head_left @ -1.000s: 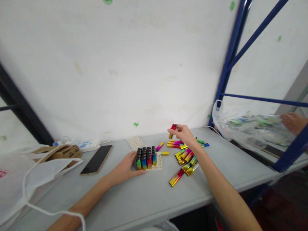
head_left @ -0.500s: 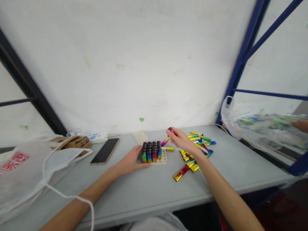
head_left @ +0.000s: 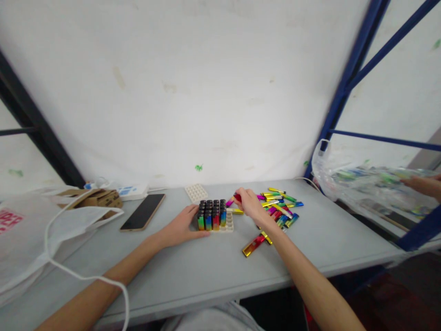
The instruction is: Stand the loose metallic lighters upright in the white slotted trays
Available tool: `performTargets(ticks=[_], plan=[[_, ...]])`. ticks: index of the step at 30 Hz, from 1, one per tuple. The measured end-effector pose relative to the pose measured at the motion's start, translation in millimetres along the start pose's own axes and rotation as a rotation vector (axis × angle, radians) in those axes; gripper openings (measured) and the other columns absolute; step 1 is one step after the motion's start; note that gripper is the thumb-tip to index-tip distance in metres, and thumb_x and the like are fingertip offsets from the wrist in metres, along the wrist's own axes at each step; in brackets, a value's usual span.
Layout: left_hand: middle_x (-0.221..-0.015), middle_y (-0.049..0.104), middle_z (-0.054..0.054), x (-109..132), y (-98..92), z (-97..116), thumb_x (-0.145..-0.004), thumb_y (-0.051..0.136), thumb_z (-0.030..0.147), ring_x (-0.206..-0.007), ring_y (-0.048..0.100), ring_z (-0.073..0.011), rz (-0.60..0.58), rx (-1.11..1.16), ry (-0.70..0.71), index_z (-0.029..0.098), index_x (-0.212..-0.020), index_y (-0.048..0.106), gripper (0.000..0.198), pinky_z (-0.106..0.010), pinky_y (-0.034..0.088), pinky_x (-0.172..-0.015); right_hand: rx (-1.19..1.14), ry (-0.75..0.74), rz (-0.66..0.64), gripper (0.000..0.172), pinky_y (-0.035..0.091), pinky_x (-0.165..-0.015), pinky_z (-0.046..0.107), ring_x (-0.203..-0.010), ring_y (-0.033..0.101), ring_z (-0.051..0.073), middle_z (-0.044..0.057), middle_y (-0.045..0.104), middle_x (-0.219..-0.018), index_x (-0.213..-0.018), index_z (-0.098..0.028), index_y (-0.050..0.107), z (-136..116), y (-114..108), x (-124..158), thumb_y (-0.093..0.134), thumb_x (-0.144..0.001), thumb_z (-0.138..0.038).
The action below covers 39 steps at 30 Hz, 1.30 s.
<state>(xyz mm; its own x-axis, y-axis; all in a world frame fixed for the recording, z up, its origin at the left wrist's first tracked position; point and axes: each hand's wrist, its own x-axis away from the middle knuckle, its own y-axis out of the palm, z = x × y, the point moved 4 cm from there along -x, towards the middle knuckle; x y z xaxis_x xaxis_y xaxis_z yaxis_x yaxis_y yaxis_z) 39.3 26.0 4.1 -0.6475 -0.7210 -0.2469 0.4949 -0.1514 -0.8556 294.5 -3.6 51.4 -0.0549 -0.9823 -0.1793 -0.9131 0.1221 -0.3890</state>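
One red lighter (head_left: 237,197) is pinched in the right hand (head_left: 251,204), the left hand (head_left: 181,226) clasping the pale tray (head_left: 229,223).

Red piece (head_left: 237,197): mostly hidden by right grip (head_left: 251,205). Loose coloured pieces (head_left: 282,211): partly behind right forearm (head_left: 292,262). White bag (head_left: 31,248): cropped by left edge. Co-worker's hand (head_left: 423,185): cropped by right edge, blurred.

A flat black smartphone (head_left: 143,213) lay near a red-lettered white plastic bag (head_left: 25,253); a blue metal frame (head_left: 340,94) stood at right.
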Motion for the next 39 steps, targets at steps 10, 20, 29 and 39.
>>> performTargets(ticks=[10, 20, 29, 39], plan=[[-0.151, 0.058, -0.017, 1, -0.5, 3, -0.079, 0.079, 0.07, -0.14, 0.053, -0.0406, 0.001, -0.033, 0.032, 0.018, -0.149, 0.052, 0.092, -0.053, 0.041, -0.123, -0.122, 0.063, -0.019, 0.049, 0.024, -0.048, 0.028, -0.043, 0.03, 0.011, -0.004, 0.035, -0.045, -0.054, -0.024, 0.037, -5, 0, 2, 0.039, -0.095, -0.051], [-0.146, 0.062, -0.016, 1, -2.6, 5, -0.078, 0.079, 0.069, -0.137, 0.056, -0.0391, 0.004, -0.022, 0.043, 0.019, -0.145, 0.055, 0.087, -0.053, 0.043, -0.121, -0.618, 0.151, -0.337, 0.045, 0.02, -0.046, 0.023, -0.046, 0.023, 0.009, -0.008, 0.031, -0.059, -0.086, -0.019, 0.061, -13, 5, 6, 0.052, -0.096, -0.063], [-0.142, 0.064, -0.016, 1, -3.9, 9, -0.076, 0.08, 0.069, -0.134, 0.058, -0.0387, 0.02, -0.004, 0.034, 0.018, -0.141, 0.059, 0.085, -0.052, 0.045, -0.118, -0.478, -0.033, -0.315, 0.04, 0.049, -0.075, 0.03, -0.08, 0.058, 0.016, 0.001, 0.061, -0.085, -0.097, -0.02, 0.07, -12, -3, 8, 0.074, -0.087, -0.058], [-0.142, 0.063, -0.017, 0, -1.0, 1, -0.071, 0.083, 0.07, -0.132, 0.059, -0.0398, 0.032, 0.027, -0.015, 0.019, -0.136, 0.062, 0.085, -0.053, 0.046, -0.117, 0.165, -0.307, -0.476, 0.035, 0.048, -0.065, 0.027, -0.071, 0.068, 0.018, 0.003, 0.076, -0.077, -0.088, -0.019, 0.067, -21, -8, 16, 0.071, -0.093, -0.054]])
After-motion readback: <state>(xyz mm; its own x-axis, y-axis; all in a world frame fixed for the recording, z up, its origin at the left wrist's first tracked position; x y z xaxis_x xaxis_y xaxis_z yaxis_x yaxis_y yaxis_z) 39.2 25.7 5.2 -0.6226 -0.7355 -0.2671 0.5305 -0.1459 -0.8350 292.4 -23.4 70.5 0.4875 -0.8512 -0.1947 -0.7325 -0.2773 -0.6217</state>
